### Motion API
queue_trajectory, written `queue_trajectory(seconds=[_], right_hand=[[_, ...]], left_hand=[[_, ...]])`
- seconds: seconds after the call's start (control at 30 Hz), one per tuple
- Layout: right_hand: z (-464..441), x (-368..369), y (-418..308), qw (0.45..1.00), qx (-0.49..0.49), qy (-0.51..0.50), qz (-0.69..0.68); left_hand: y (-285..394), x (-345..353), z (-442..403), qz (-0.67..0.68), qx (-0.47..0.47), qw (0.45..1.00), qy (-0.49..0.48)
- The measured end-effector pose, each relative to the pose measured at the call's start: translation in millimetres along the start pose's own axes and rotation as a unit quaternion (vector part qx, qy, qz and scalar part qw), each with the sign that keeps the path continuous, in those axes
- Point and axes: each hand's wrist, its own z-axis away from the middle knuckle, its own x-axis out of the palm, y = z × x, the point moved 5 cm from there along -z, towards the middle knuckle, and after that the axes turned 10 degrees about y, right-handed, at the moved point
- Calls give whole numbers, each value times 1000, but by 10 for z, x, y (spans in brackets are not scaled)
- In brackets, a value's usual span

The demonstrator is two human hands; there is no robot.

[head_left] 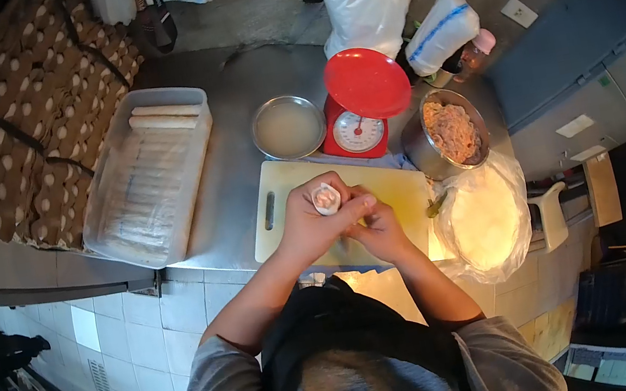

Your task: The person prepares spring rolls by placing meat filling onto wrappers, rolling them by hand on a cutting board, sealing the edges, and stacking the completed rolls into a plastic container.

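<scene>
My left hand [308, 217] is wrapped round a white roll [326, 199], whose open end shows pinkish filling. Close beside it, my right hand [378, 230] has its fingers bent together near the thumb of my left hand; whether they hold anything is hidden. Both hands are above a pale yellow cutting board [271, 173]. Behind the board sit a steel bowl of cloudy liquid [287, 126] and a red scale [358, 130] with a round red pan. A steel pot [421, 144] of pinkish filling [453, 133] stands to the right, with round white wrappers [484, 215] in clear plastic in front of it.
At the left, a plastic container [201, 131] holds long white rolls [165, 117] and plastic film, beside stacked egg trays [25, 129]. White plastic bags [367, 6] stand at the back. The steel counter's front edge [217, 267] runs near my body.
</scene>
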Motion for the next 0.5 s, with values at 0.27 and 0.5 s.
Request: queue_trajectory(seconds=[0.27,0.5], right_hand=[[316,-18,-1101,778,-455,162,402],[174,108,-1301,794,-404,150,430]], left_hand=[[375,183,152,-152,193,966,77],[304,163,211,-177,232,952,88]])
